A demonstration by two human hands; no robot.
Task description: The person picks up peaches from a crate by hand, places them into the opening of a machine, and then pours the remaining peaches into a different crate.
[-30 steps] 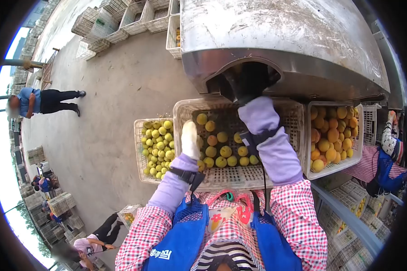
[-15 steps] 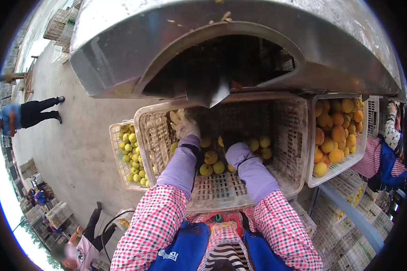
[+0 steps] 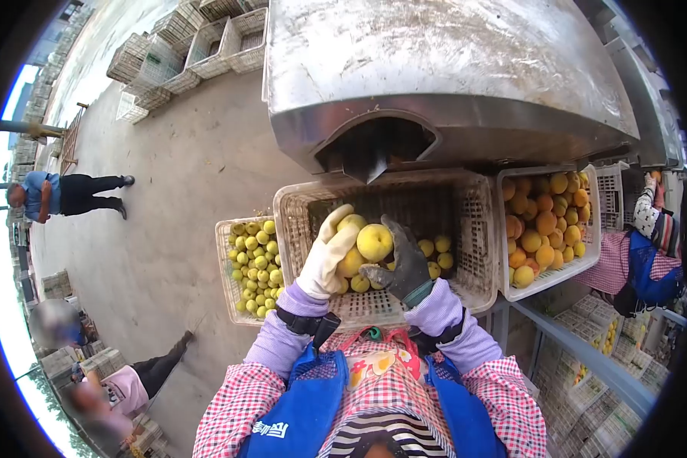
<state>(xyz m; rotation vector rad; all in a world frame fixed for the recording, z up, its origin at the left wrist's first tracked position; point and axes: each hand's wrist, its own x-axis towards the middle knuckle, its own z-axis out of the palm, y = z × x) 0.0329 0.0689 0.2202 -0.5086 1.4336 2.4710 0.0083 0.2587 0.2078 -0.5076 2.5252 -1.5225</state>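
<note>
Holding yellow fruits [image 3: 375, 242] in half-curled fingers of left hand [image 3: 324, 259], above crate [image 3: 477, 244]; curving right hand [image 3: 410, 266] beside them with fingers apart, cannot tell if gripping. Might drop, bruise fruit below fingers, from crowded hold.

A metal machine [image 3: 450, 61], crate of fruit [image 3: 475, 229] and stacked baskets [image 3: 132, 59] suggest a fruit-sorting yard.

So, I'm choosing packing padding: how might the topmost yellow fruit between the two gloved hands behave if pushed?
The topmost yellow fruit would likely roll, being nearly round. Its yellow, ripe-looking skin suggests it could bruise.
</note>
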